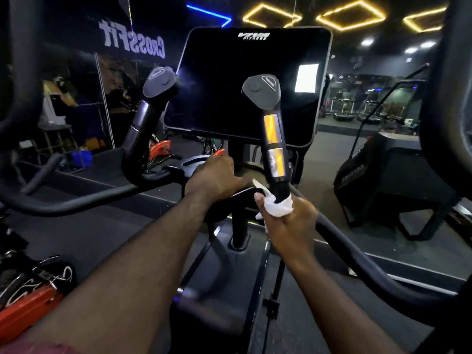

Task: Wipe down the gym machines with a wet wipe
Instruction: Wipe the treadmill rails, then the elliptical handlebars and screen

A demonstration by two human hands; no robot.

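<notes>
Right grip clenched round white wet wipe. Wipe is bunched between thumb and fingers and wrapped round the bottom of the right handle post, just under its shiny sensor plates. Most of the wipe sits at the top of the fist, against the post. One corner sticks up to the left and a small tail hangs below the thumb.

Left grip is just left of it, apart from the wipe, fingers curled over the black centre bar of the machine, grasping it. Both forearms reach in from the bottom edge.

Dark console screen stands behind both handles, tilted. Left handle post is untouched, well left of the wipe. Orange-and-black gear lies on the floor at lower left.
</notes>
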